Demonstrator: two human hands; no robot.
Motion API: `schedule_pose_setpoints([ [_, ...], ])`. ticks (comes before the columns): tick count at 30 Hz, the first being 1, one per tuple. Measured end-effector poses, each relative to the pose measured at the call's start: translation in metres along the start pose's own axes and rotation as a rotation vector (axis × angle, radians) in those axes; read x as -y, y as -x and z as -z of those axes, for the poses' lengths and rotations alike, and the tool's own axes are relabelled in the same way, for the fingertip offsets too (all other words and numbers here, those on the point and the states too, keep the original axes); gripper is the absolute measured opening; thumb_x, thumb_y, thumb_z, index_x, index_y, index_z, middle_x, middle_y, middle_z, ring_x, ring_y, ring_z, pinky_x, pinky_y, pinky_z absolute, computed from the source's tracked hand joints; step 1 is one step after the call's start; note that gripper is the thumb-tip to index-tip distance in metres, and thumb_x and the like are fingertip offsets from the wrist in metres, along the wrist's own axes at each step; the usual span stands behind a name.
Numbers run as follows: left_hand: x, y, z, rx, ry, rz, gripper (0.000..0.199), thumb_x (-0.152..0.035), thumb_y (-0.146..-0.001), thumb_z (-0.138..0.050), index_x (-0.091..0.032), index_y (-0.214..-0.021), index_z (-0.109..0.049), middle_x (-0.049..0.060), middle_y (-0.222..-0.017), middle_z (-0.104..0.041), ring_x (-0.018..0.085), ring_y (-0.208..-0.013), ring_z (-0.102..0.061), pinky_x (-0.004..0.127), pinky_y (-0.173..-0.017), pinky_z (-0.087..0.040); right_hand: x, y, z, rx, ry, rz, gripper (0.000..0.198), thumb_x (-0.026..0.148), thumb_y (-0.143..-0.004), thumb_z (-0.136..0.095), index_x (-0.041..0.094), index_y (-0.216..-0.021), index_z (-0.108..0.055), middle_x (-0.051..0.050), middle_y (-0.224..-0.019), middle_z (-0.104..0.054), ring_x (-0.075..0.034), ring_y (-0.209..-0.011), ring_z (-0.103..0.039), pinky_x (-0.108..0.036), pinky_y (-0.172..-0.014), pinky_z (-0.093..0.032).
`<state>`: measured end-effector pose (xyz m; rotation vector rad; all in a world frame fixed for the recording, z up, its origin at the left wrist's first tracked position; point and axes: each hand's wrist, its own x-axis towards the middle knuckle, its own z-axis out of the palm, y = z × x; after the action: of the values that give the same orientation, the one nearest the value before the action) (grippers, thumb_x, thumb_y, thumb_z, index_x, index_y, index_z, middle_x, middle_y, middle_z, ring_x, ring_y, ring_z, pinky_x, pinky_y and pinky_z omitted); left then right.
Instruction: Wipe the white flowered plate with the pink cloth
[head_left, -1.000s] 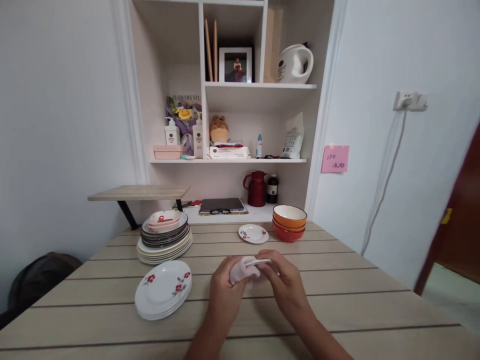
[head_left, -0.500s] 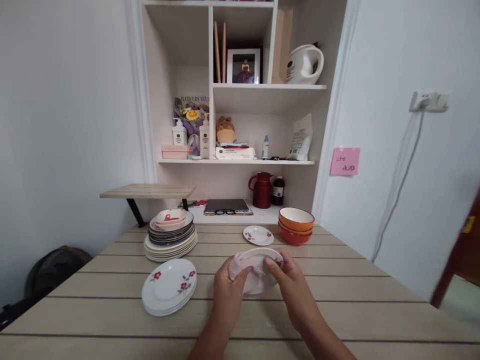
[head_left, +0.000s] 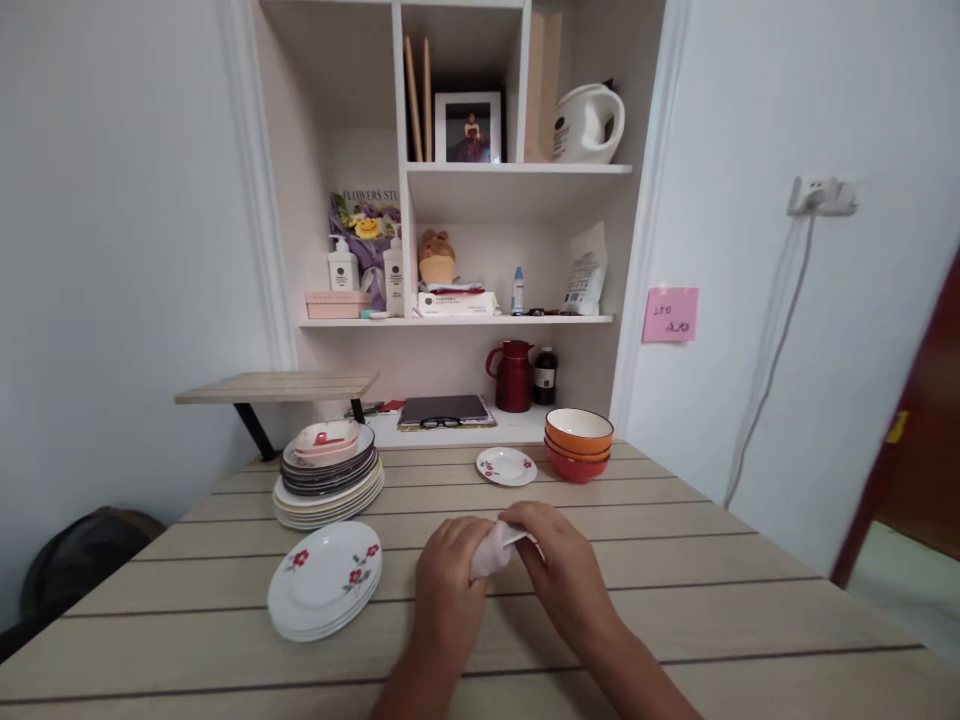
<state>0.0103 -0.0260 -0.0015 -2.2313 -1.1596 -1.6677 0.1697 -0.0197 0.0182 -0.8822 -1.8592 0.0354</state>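
Above the middle of the table, my left hand (head_left: 450, 575) is closed on a pale pinkish cloth (head_left: 490, 554) wrapped over one side of a small plate. My right hand (head_left: 562, 562) grips the other side of this white plate (head_left: 515, 535), which is tilted so that only a thin strip of it shows; my fingers and the cloth hide the rest. Left of my hands lies a stack of white plates with red flowers (head_left: 324, 582). A similar small flowered plate (head_left: 507, 467) lies flat beyond my hands.
A taller stack of plates (head_left: 330, 500), topped by small pink-rimmed dishes (head_left: 327, 440), stands at the back left, near a raised wooden shelf (head_left: 277, 387). Orange and red bowls (head_left: 578, 445) are nested at the back right. Behind are a closed laptop (head_left: 444, 410) and a red jug (head_left: 514, 376).
The plate in my hands has turned from showing its flowered face to nearly edge-on. My fingers have shifted over its rim, the cloth is bunched smaller, and the view has swung slightly right.
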Motion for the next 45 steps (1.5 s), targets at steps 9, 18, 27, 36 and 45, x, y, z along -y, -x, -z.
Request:
schedule_pose_setpoints([
  [9,-0.002,-0.004,0.002,-0.07,0.213,0.115,0.034,0.001,-0.068,-0.06,-0.021,-0.093,-0.068,0.003,-0.089,-0.071,0.019,-0.084,-0.065,0.03,-0.077,-0.051,-0.006,0.001,0.002,-0.081,-0.166,0.045,0.02,0.012,-0.091,-0.051,0.024,-0.098,-0.065,-0.004,-0.094,-0.071,-0.019,-0.088,-0.065,-0.027,-0.078,-0.049],
  [18,-0.007,-0.013,0.002,-0.024,0.618,0.666,0.022,-0.016,-0.064,-0.07,-0.016,-0.086,-0.072,0.003,-0.079,-0.073,0.018,-0.073,-0.064,0.024,-0.066,-0.05,0.004,-0.001,0.005,-0.033,-0.525,-0.366,0.012,0.031,-0.086,-0.063,0.021,-0.087,-0.07,-0.001,-0.077,-0.068,-0.018,-0.072,-0.058,-0.025,-0.064,-0.043],
  [27,-0.015,-0.019,0.007,-0.102,0.71,0.82,0.023,-0.029,-0.067,-0.072,-0.013,-0.083,-0.073,0.005,-0.077,-0.075,0.019,-0.071,-0.067,0.025,-0.066,-0.052,0.004,-0.001,-0.007,-0.099,-1.007,-0.667,0.021,0.039,-0.081,-0.069,0.021,-0.089,-0.063,0.002,-0.068,-0.061,-0.013,-0.06,-0.047,-0.023,-0.056,-0.038],
  [36,-0.003,-0.005,-0.003,-0.132,0.304,0.357,0.023,-0.01,-0.071,-0.061,-0.02,-0.089,-0.072,0.005,-0.088,-0.075,0.022,-0.082,-0.068,0.033,-0.076,-0.054,-0.002,-0.003,0.001,-0.058,-0.404,-0.346,0.018,0.03,-0.088,-0.056,0.024,-0.103,-0.064,-0.007,-0.105,-0.067,-0.024,-0.093,-0.061,-0.033,-0.076,-0.049],
  [45,-0.007,-0.006,0.006,-0.154,0.094,0.037,0.023,-0.007,-0.076,-0.06,-0.021,-0.092,-0.067,0.005,-0.085,-0.072,0.021,-0.08,-0.067,0.033,-0.074,-0.054,-0.003,0.0,0.004,-0.106,-0.208,-0.036,0.021,0.018,-0.093,-0.047,0.025,-0.1,-0.065,-0.006,-0.098,-0.07,-0.021,-0.092,-0.064,-0.031,-0.082,-0.05],
])
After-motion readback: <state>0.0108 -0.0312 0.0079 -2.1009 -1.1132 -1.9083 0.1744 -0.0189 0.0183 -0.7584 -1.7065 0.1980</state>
